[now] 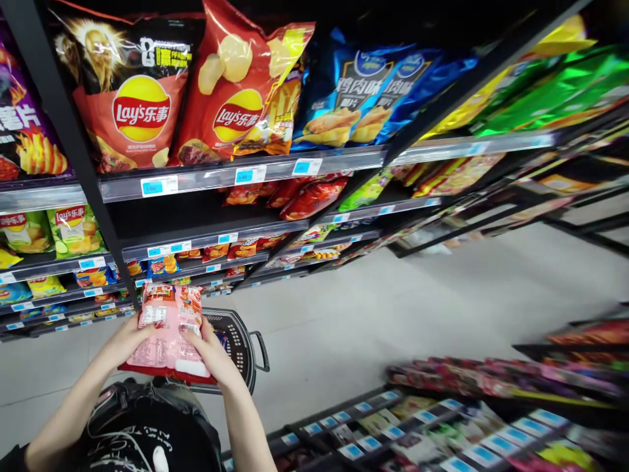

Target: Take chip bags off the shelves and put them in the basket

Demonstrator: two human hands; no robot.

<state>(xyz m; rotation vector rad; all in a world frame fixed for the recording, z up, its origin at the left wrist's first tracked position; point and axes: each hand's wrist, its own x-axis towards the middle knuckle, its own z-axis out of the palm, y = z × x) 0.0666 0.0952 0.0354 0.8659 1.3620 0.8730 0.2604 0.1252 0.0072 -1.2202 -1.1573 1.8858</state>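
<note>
Both hands hold a pink snack bag (164,341) with red edges, its printed back and barcode turned up towards me. My left hand (128,338) grips the left side, thumb lying across the back panel. On the opposite side my right hand (212,351) clasps the bag the same way; the fingers of both hands are hidden beneath it. Under and beyond the bag is a black shopping basket (240,351), partly covered by it. A dark blue package (221,339) shows inside the basket.
Ahead stands a black shelf rack (240,167) with several tiers. Lay's bags (142,111) and blue chip bags (344,98) fill its upper level. Grey floor (334,308) runs along the aisle to the right. Another display (393,419) of packages borders the lower right.
</note>
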